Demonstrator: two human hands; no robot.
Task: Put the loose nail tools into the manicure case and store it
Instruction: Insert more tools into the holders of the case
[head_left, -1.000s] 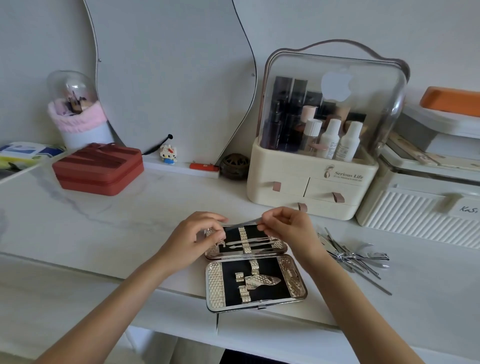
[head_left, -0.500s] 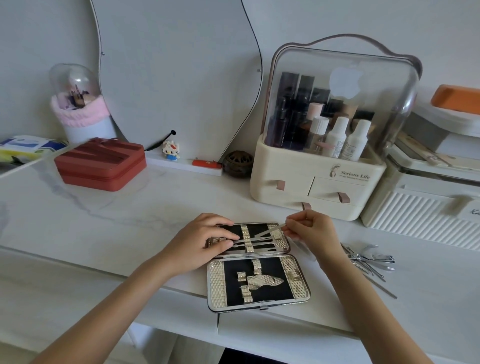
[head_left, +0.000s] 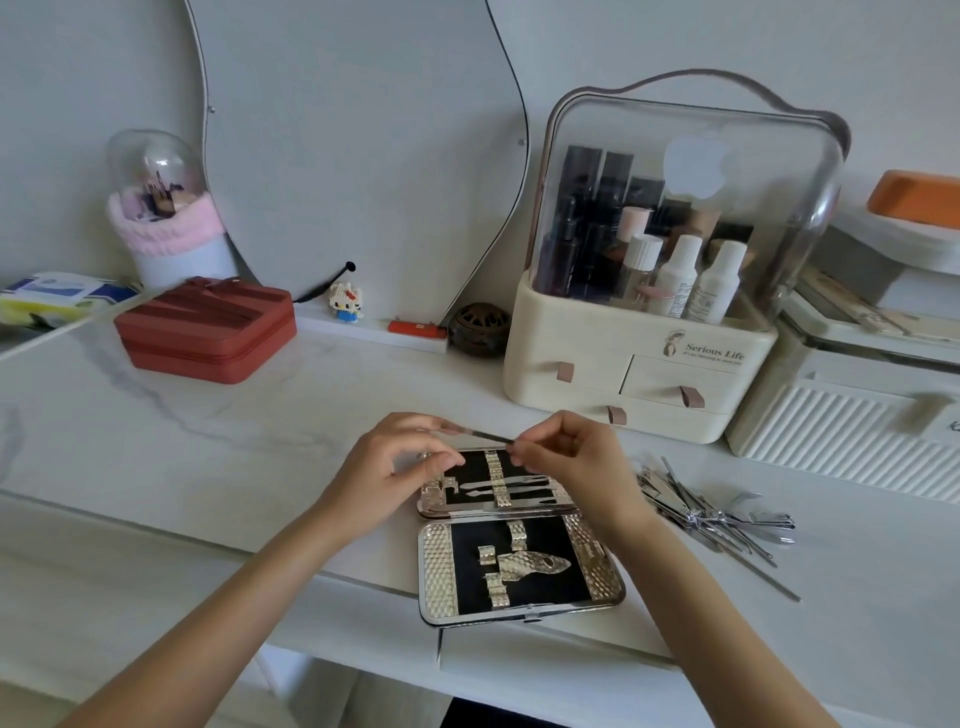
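Seen from above, two bare hands work over an open manicure case (head_left: 519, 545) lying flat on a white marble-look counter (head_left: 208, 441), near its front edge. The case is opened like a book, black lining facing up. Its far half holds a few slim metal tools tucked under a woven strap; its near half shows only empty straps and a shaped pocket.

The left hand (head_left: 387, 478) and the right hand (head_left: 566, 457) hold a thin metal tool (head_left: 478, 434) between them — each hand pinches one end with thumb and fingertips, and the tool sits just above the far half of the case.

To the right of the case, apart from it, a loose pile of nail tools (head_left: 711, 512) lies on the counter. Behind that stands a cream makeup organizer (head_left: 639, 364) with a clear dome lid. At far left sits a red zip box (head_left: 208, 332).
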